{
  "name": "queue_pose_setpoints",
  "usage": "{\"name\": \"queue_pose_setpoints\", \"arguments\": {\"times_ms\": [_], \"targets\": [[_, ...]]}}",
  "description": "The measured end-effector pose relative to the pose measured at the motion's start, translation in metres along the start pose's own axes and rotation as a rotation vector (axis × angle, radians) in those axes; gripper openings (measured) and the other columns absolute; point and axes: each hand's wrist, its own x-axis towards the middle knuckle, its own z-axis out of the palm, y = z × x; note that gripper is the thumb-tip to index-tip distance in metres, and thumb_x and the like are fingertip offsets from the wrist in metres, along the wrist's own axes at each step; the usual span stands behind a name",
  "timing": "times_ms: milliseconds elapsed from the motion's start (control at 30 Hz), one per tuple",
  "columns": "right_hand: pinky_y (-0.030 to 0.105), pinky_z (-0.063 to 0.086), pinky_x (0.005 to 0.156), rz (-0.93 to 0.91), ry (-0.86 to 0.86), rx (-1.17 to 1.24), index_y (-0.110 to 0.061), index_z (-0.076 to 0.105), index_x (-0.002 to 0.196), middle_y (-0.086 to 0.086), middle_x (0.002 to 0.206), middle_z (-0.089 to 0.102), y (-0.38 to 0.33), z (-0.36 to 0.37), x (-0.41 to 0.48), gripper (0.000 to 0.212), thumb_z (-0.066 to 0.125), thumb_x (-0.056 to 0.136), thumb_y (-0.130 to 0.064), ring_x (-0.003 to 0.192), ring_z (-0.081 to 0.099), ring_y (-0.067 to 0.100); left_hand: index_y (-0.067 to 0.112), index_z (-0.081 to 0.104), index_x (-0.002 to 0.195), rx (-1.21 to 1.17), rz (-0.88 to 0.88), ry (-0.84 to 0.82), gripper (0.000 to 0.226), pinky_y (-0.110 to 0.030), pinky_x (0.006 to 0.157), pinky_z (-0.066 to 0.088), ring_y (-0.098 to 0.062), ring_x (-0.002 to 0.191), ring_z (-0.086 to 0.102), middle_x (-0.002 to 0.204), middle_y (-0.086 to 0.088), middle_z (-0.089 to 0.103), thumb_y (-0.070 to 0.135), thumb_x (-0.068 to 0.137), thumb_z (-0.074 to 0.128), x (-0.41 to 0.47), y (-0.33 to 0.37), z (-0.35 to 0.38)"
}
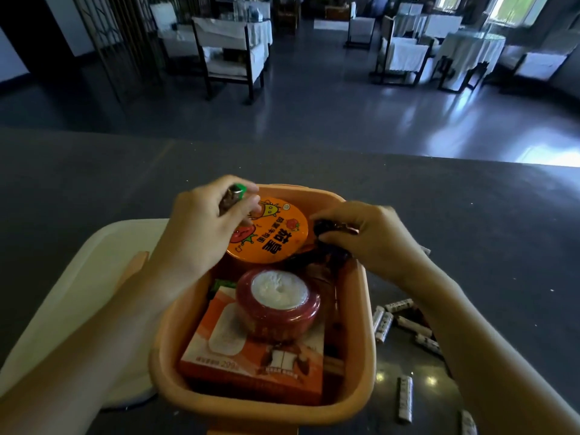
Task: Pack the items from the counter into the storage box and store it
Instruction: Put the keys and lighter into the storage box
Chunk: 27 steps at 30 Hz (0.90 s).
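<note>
Dark counter [439, 215], box [370, 365] nearly full: packing step. Left hand [201, 227] grips a packet [232, 196]; right hand [373, 237] grips dark wrappers [329, 230]. Next: release both inside, collect rolls [405, 324].

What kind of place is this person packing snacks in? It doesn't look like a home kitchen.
Most likely a restaurant or hotel dining hall. Beyond the dark counter stand tables draped in white cloths with matching white-covered chairs on a wide polished floor, lit by large windows.
</note>
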Motion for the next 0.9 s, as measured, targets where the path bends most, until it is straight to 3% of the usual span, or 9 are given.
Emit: {"name": "queue_pose_setpoints", "arguments": {"times_ms": [100, 167, 267, 367, 433, 500, 533, 733, 900], "targets": [[0.005, 0.031, 0.087, 0.018, -0.198, -0.152, -0.034, 0.066, 0.109, -0.012, 0.124, 0.058, 0.013, 0.005, 0.005, 0.038, 0.064, 0.081, -0.009, 0.106, 0.050, 0.000, 0.019, 0.062, 0.098, -0.024, -0.022, 0.004, 0.012, -0.007, 0.059, 0.046, 0.001, 0.066, 0.065, 0.081, 0.009, 0.069, 0.023, 0.088, 0.056, -0.005, -0.005, 0.000], [0.024, 0.032, 0.097, 0.044, -0.234, -0.299, -0.036, 0.059, 0.118, -0.008, 0.136, 0.048, 0.019, 0.005, 0.009, 0.044, 0.061, 0.083, -0.011, 0.120, 0.044, 0.013, 0.020, 0.062, 0.097, -0.018, -0.023, 0.009, 0.011, -0.007, 0.059, 0.046, 0.001, 0.065, 0.065, 0.081, 0.010, 0.069, 0.023, 0.088, 0.056, -0.007, -0.007, 0.000], [0.039, 0.035, 0.101, 0.085, -0.112, -0.389, -0.034, 0.056, 0.123, -0.002, 0.135, 0.049, 0.022, 0.003, 0.011, 0.044, 0.062, 0.084, -0.016, 0.121, 0.043, 0.022, 0.021, 0.062, 0.095, -0.014, -0.029, 0.014, 0.009, -0.006, 0.060, 0.045, 0.001, 0.065, 0.065, 0.080, 0.011, 0.068, 0.021, 0.088, 0.057, -0.008, -0.008, 0.001], [0.029, 0.037, 0.091, 0.079, -0.134, -0.381, -0.030, 0.052, 0.127, 0.000, 0.123, 0.059, 0.022, 0.009, 0.009, 0.046, 0.063, 0.083, -0.025, 0.107, 0.051, 0.013, 0.021, 0.062, 0.095, 0.029, -0.037, -0.005, 0.009, -0.007, 0.059, 0.044, 0.001, 0.063, 0.062, 0.074, 0.012, 0.066, 0.022, 0.089, 0.055, -0.008, -0.010, 0.002], [0.034, 0.017, 0.109, 0.033, -0.207, -0.472, -0.027, 0.042, 0.135, -0.001, 0.133, 0.052, 0.025, 0.020, 0.007, 0.052, 0.059, 0.086, -0.031, 0.118, 0.047, 0.011, 0.021, 0.061, 0.098, 0.071, -0.055, -0.020, 0.014, -0.010, 0.059, 0.044, -0.001, 0.064, 0.060, 0.071, 0.010, 0.064, 0.027, 0.090, 0.052, -0.009, -0.011, 0.003], [0.042, -0.014, 0.108, 0.032, -0.237, -0.532, -0.024, 0.038, 0.138, -0.001, 0.146, 0.036, 0.028, 0.029, 0.006, 0.051, 0.052, 0.090, -0.036, 0.135, 0.030, 0.014, 0.021, 0.059, 0.105, 0.108, -0.115, -0.043, 0.024, -0.013, 0.064, 0.044, -0.004, 0.075, 0.060, 0.081, 0.006, 0.063, 0.035, 0.092, 0.044, -0.010, -0.013, 0.004], [0.044, -0.016, 0.107, 0.053, -0.217, -0.529, -0.023, 0.038, 0.138, -0.001, 0.149, 0.031, 0.028, 0.031, 0.006, 0.050, 0.049, 0.091, -0.037, 0.137, 0.025, 0.015, 0.019, 0.057, 0.112, 0.117, -0.156, -0.067, 0.031, -0.011, 0.066, 0.042, -0.006, 0.081, 0.058, 0.091, 0.003, 0.061, 0.037, 0.093, 0.040, -0.011, -0.014, 0.005], [0.054, 0.001, 0.110, 0.111, -0.129, -0.440, -0.028, 0.047, 0.131, -0.005, 0.143, 0.039, 0.031, 0.027, 0.003, 0.040, 0.049, 0.092, -0.034, 0.132, 0.030, 0.021, 0.025, 0.027, 0.142, 0.247, -0.291, -0.206, 0.054, -0.013, 0.074, 0.036, -0.004, 0.090, 0.049, 0.109, 0.013, 0.046, 0.029, 0.093, 0.047, -0.036, -0.019, 0.000], [0.053, 0.003, 0.110, 0.113, -0.162, -0.424, -0.034, 0.047, 0.129, -0.007, 0.145, 0.035, 0.033, 0.030, 0.001, 0.039, 0.046, 0.091, -0.040, 0.133, 0.030, 0.021, 0.017, 0.057, 0.123, 0.406, -0.180, -0.044, 0.036, -0.020, 0.071, 0.040, -0.011, 0.081, 0.056, 0.097, 0.004, 0.066, 0.023, 0.087, 0.058, -0.054, -0.019, 0.002]]}}
